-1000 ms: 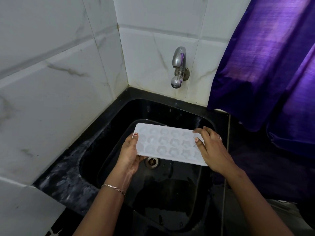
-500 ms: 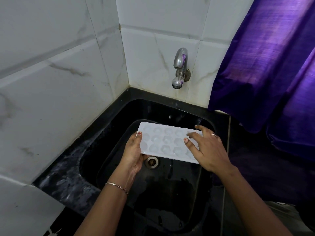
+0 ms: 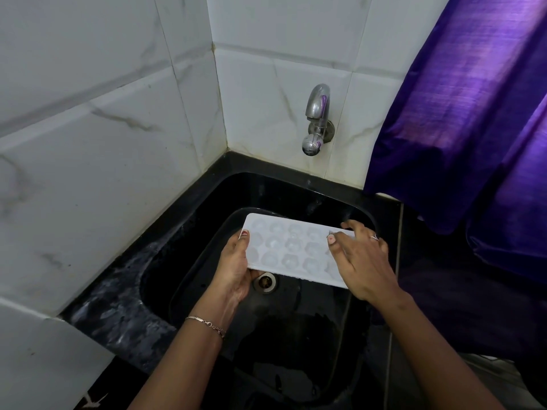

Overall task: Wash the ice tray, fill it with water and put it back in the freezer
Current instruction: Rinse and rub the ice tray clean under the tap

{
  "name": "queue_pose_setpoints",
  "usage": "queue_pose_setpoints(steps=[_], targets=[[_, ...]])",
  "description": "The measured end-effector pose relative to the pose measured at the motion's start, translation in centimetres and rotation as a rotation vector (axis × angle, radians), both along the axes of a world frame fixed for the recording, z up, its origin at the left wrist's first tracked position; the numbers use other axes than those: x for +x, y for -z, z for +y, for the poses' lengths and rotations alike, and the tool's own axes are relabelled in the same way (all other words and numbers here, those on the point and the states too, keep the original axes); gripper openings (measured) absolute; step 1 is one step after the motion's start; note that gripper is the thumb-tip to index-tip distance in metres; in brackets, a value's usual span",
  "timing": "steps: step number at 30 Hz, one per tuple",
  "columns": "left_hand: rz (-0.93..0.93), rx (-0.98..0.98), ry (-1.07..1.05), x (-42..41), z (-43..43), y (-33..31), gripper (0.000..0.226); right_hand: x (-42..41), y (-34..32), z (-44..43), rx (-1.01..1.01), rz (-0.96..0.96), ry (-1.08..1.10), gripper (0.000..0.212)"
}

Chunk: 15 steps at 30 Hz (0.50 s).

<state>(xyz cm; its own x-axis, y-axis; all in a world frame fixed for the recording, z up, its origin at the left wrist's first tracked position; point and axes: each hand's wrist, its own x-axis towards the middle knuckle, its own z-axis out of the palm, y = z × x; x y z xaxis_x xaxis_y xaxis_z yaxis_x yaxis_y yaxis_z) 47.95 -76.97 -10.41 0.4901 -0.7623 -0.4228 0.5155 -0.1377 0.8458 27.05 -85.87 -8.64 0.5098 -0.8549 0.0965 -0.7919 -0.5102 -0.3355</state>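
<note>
A white ice tray (image 3: pixel 291 248) with several round cups hangs level over the black sink (image 3: pixel 207 202), above the drain (image 3: pixel 265 282). My left hand (image 3: pixel 236 267) grips its left end, thumb on the top rim and fingers underneath. My right hand (image 3: pixel 362 261) lies over the tray's right end, thumb on the top face and fingers spread across the far edge; that end of the tray is hidden beneath it. The chrome tap (image 3: pixel 316 119) on the back wall shows no water running.
White marble-look tiles (image 3: pixel 103 158) close off the left and back. A purple curtain (image 3: pixel 473 113) hangs at the right, over the dark counter (image 3: pixel 444 291). The sink basin is wet, with the tray held low inside it.
My right hand slid leftward over the tray's right end, covering more of its surface. The tray shifted slightly toward me and to the left. My left hand kept its grip.
</note>
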Motion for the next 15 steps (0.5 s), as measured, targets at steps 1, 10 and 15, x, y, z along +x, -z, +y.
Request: queue_pose_setpoints(steps=[1, 10, 15], targets=[[0.002, 0.004, 0.0, -0.01, 0.04, 0.04, 0.027, -0.07, 0.01, -0.11, 0.009, -0.008, -0.005, 0.071], [-0.003, -0.012, 0.011, -0.28, 0.04, 0.11, 0.026, -0.14, 0.11, -0.42, -0.053, -0.027, 0.029, 0.068], [-0.001, -0.035, 0.025, -0.33, 0.02, -0.04, 0.025, -0.35, 0.16, -0.53, -0.051, -0.092, 0.008, 0.06]])
